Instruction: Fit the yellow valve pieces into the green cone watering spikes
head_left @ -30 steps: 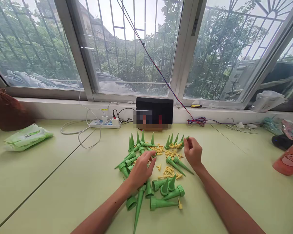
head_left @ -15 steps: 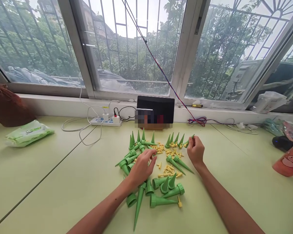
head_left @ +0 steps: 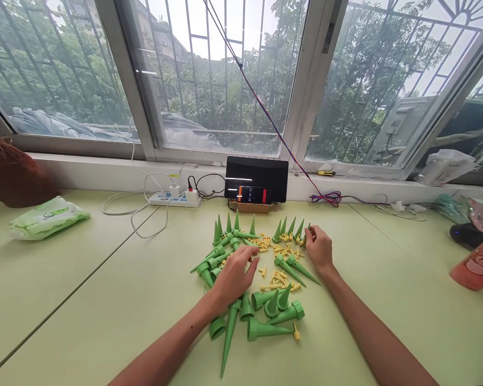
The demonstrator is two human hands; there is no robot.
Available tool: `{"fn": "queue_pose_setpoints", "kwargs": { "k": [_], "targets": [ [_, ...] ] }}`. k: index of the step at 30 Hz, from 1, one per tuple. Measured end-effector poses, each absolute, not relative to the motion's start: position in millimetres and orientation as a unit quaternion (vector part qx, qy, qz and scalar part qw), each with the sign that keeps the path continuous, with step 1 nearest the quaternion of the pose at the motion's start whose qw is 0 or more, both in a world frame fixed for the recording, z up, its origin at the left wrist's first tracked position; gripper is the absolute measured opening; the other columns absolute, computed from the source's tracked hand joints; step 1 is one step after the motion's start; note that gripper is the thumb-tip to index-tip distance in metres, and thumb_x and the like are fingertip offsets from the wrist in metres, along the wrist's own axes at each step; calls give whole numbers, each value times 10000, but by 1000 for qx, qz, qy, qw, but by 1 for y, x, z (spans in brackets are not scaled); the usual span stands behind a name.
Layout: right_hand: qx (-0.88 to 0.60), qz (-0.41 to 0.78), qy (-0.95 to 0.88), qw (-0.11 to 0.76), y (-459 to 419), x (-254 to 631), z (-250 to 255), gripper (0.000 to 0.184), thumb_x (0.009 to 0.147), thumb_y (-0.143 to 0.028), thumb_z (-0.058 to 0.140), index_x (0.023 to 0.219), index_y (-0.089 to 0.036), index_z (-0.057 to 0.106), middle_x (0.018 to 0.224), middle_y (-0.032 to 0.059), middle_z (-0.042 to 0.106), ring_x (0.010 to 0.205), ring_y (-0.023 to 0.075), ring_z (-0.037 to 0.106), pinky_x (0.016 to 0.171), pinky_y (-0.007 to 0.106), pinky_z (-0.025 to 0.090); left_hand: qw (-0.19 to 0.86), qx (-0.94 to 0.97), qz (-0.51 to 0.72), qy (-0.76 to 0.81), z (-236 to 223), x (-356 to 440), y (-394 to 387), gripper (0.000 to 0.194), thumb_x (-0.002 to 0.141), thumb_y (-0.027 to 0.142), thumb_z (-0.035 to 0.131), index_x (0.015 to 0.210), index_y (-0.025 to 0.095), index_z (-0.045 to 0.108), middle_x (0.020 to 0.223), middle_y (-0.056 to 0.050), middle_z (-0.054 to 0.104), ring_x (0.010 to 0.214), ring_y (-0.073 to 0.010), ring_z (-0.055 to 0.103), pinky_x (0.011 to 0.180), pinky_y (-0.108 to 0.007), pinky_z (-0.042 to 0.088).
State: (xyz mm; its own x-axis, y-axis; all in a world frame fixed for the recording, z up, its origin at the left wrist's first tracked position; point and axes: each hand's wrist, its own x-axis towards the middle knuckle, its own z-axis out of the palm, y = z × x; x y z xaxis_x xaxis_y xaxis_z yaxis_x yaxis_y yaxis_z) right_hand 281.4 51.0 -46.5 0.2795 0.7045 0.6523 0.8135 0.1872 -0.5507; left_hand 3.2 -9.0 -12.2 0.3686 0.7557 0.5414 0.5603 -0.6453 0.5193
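Note:
My right hand (head_left: 319,249) pinches a green plastic watering spike (head_left: 308,226) that stands tip up at the right end of a row of upright spikes (head_left: 283,228). My fingers cover most of it. My left hand (head_left: 234,274) hovers over the green pile, fingers curled with the thumb near the fingertips; whatever they hold is hidden. Small yellow valve-like pieces (head_left: 279,279) lie scattered between my hands. Close to me, a green spike (head_left: 265,329) lies on its side with a yellow piece (head_left: 297,333) at its tip. More spikes (head_left: 228,225) stand upright at the back left.
A phone (head_left: 253,194) leans on a dark tablet (head_left: 257,170) at the back of the table. A power strip (head_left: 175,200) with cables is left of it. A wipes pack (head_left: 50,219) lies far left, and a red cup (head_left: 477,265) stands far right.
My right hand has moved slightly left and down, bringing the tilted green spike upright at the row's end. My left hand stays almost in place.

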Motion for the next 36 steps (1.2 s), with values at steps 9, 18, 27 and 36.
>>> {"fn": "queue_pose_setpoints", "kwargs": {
  "k": [9, 18, 27, 36],
  "targets": [
    [-652, -46, -585, 481, 50, 278, -45, 392, 941, -532, 417, 799, -195, 559, 706, 59, 653, 607, 193, 563, 597, 279, 381, 129, 820, 383, 406, -13, 3, -10, 141, 956, 188, 480, 1045, 180, 590, 1034, -77, 675, 838, -185, 639, 800, -345, 513],
    [-656, -38, -577, 485, 47, 274, -42, 440, 931, -582, 406, 807, -194, 572, 684, 58, 660, 592, 194, 569, 588, 275, 376, 133, 821, 379, 406, -14, 3, -9, 149, 960, 200, 475, 1048, 182, 594, 1043, -80, 671, 852, -186, 638, 820, -357, 517],
    [-689, -35, -560, 458, 45, 271, -42, 366, 901, -540, 441, 797, -207, 552, 659, 43, 651, 603, 201, 573, 570, 269, 343, 137, 824, 367, 410, -12, 4, -11, 163, 959, 195, 462, 1037, 185, 605, 1061, -90, 676, 917, -211, 645, 822, -366, 528],
    [-725, -33, -537, 431, 43, 269, -39, 279, 862, -475, 496, 767, -215, 534, 632, 25, 629, 594, 188, 545, 540, 251, 286, 145, 824, 358, 414, -10, 4, -12, 168, 957, 192, 458, 1021, 185, 613, 1055, -92, 677, 930, -215, 646, 837, -374, 529]
  ]
}}
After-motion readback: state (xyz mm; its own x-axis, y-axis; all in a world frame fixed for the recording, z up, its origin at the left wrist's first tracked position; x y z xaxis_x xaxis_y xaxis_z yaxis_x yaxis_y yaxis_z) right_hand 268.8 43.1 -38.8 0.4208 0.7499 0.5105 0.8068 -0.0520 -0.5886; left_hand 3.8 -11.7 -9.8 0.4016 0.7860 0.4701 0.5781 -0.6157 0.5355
